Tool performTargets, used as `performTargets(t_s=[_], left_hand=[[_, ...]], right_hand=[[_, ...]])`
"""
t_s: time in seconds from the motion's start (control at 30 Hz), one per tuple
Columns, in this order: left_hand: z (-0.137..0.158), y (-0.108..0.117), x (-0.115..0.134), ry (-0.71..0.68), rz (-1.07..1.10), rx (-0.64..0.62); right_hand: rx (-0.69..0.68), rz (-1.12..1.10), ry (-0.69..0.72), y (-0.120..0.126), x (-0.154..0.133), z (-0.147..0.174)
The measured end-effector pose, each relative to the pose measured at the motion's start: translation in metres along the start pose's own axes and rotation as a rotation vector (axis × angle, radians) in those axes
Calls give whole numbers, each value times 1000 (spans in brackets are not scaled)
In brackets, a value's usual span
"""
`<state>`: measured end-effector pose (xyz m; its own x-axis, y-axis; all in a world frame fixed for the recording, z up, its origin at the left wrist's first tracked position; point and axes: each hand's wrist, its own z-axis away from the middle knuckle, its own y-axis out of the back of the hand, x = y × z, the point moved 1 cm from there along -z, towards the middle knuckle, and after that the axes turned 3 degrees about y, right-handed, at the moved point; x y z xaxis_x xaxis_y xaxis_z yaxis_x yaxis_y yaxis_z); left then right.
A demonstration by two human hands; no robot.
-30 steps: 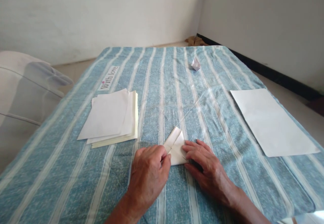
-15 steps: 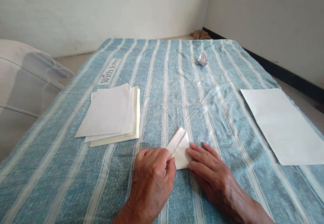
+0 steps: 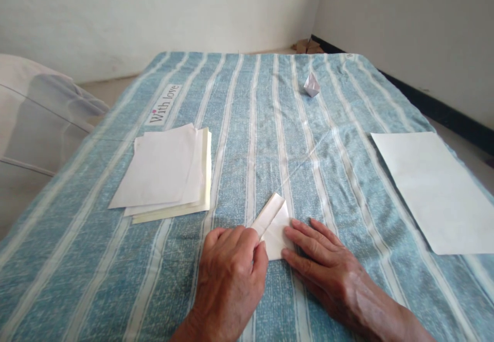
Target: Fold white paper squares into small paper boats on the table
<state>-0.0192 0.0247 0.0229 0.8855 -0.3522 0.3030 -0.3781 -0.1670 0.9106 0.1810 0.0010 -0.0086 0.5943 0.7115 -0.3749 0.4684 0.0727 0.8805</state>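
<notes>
The folded paper (image 3: 275, 236) lies on the striped cloth (image 3: 231, 177), between the hands, its narrow folded strip slanting up and away; the left hand (image 3: 233, 275) has a narrow grip, thumb and curled forefinger closed on the paper's left side; the right hand (image 3: 332, 270) has a loose grip, fingers spread, tips resting on the right edge; the paper should be very light and easily shifted, stiffer where layered, soft and prone to stray creases where single; the thick strip looks the safest hold, with flat fingertips steadying the opposite edge; the soft cloth may give beneath pressure.
</notes>
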Motion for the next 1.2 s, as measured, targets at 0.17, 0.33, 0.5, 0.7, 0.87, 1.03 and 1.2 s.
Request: performTargets(t_s=[0.17,0.33,0.5,0.7,0.87,1.03,1.2], left_hand=[[1,-1,-1,8,-4,-5],[0,-2,0,8,-7,0],[0,-1,1,0,-43,28],[1,0,1,-23,-59,52],[1,0,2,-71,-42,77],[-1,1,4,-215,12,100],[-4,1,8,-260,17,44]], right_hand=[[11,-23,10,0,3,2],[3,-2,23,2,2,2],[-9,2,23,0,2,1],[13,-14,25,-2,4,2],[-6,15,36,-3,4,3],[-14,-1,24,0,2,2],[-43,20,20,2,2,0]])
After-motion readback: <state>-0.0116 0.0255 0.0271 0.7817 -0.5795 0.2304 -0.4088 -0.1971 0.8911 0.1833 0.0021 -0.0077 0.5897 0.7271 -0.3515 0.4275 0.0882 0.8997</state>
